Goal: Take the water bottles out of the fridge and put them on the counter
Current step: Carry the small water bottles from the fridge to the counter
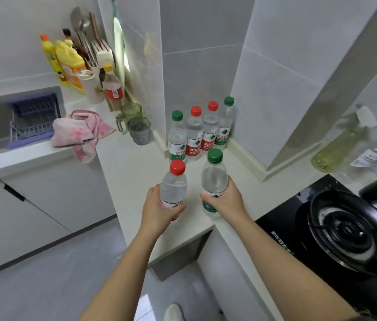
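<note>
Head view: the placing step is in hand. Left hand (159,206) grips a red-capped bottle (173,185) and right hand (228,200) grips a green-capped bottle (214,179). Both are upright, side by side and slightly apart, over the near part of the tabletop (131,172). Fingers (176,208) of each hand are clamped round the lower body at label height. Can't tell if either base is touching the surface yet.

A row of four bottles (194,137) already stands in the far corner against the tiled wall. Caps run green, red, red, green from left to right, and the bottles are packed close. Fridge not in view, so no read on how many are left inside.

Next move, my judgement:
- Lower both bottles until the bases sit flat, then let go.
- There is free space just in front of the row; stay clear of it so nothing tips.
- Set them further in, since the near edge is close.
- The hob (345,230) is near right, so keep the green-capped one off it.

Writing:
- Row labels read 农夫山 in white on red or green bands, under a small mountain logo. The rest curves out of sight.
- The green label under the right hand shows 饮用; the rest is covered.
- The label in the left hand is mostly covered.
- The hob's front edge has white lettering, too blurred to read.
- The spray bottle (338,149) far right and the yellow detergent bottles (67,63) far left are unreadable.
</note>
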Demonstrator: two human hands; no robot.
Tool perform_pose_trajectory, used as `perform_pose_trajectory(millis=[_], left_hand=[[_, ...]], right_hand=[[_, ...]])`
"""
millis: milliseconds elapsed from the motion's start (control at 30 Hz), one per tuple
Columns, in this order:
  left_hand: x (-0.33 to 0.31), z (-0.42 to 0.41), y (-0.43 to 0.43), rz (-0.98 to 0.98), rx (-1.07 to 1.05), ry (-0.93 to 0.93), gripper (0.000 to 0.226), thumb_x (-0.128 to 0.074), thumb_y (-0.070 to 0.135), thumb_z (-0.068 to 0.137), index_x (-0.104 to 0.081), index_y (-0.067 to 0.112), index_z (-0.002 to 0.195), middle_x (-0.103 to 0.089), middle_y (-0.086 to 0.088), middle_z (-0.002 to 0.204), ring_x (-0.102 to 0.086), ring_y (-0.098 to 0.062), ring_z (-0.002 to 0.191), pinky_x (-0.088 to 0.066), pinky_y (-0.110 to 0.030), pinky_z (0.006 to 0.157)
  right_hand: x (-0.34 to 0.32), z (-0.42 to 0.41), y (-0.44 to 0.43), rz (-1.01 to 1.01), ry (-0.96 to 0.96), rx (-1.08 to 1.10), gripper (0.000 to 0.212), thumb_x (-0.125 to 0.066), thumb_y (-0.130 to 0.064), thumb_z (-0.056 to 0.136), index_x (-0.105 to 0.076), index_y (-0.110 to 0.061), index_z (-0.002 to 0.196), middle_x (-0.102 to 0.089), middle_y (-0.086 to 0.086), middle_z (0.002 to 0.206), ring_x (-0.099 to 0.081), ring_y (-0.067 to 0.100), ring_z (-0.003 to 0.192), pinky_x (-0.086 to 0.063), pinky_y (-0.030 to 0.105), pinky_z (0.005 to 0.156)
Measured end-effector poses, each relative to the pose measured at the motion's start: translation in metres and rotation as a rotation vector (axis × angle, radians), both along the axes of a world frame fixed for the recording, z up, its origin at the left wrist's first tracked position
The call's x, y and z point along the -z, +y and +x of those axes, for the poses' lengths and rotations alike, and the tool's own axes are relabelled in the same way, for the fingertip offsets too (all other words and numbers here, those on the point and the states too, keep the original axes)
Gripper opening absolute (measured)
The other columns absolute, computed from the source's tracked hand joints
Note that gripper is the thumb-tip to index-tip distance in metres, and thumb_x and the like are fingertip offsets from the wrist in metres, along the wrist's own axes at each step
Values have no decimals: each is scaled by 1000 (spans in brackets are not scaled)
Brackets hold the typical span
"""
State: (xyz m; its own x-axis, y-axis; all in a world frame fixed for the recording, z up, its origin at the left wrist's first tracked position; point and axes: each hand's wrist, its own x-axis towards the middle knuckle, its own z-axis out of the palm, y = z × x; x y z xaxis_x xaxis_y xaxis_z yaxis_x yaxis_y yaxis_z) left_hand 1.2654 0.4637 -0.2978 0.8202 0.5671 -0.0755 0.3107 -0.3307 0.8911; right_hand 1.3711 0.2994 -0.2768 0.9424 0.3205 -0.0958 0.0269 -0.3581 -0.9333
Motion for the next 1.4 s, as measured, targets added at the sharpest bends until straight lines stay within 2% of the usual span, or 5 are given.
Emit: perform_pose_trajectory(millis=[300, 733, 933, 1167, 1400], left_hand=[[49, 51, 16, -33, 3, 89, 45, -82, 45, 58, -51, 25, 84, -63, -13, 82, -60, -19, 65, -51, -26, 59], [54, 48, 16, 50, 62, 0, 40, -85, 30, 65, -56, 26, 92, -62, 0, 92, -61, -11, 84, -54, -33, 69], [49, 58, 11, 66, 89, 12, 42, -84, 25, 71, -49, 38, 91, -59, 8, 96, -59, -9, 88, -50, -25, 74], [50, 120, -2, 61, 91, -61, 37, -84, 25, 72, -54, 33, 90, -59, 9, 94, -58, -11, 89, -42, -12, 69], [63, 175, -9, 64, 71, -75, 46, -85, 27, 71, -61, 21, 109, -62, 4, 104, -57, -12, 98, -46, -23, 79]], right_hand=[[38, 37, 16, -31, 50, 30, 55, -87, -15, 66, -53, -24, 109, -65, -8, 100, -63, 9, 93, -46, 12, 69], [70, 45, 12, 4, 93, 23, 59, -87, -18, 65, -49, -30, 108, -66, -7, 105, -67, 9, 95, -57, 39, 87], [79, 56, 10, -62, 17, 56, 71, -79, -47, 52, -52, -21, 113, -52, -3, 114, -61, 16, 105, -56, 44, 88], [85, 104, 5, -66, -36, 100, 59, -81, -26, 63, -53, -18, 114, -53, 0, 113, -59, 16, 105, -55, 47, 89], [89, 148, 3, -40, -71, 114, 55, -81, -21, 68, -52, -22, 115, -55, 0, 115, -59, 12, 106, -54, 46, 90]])
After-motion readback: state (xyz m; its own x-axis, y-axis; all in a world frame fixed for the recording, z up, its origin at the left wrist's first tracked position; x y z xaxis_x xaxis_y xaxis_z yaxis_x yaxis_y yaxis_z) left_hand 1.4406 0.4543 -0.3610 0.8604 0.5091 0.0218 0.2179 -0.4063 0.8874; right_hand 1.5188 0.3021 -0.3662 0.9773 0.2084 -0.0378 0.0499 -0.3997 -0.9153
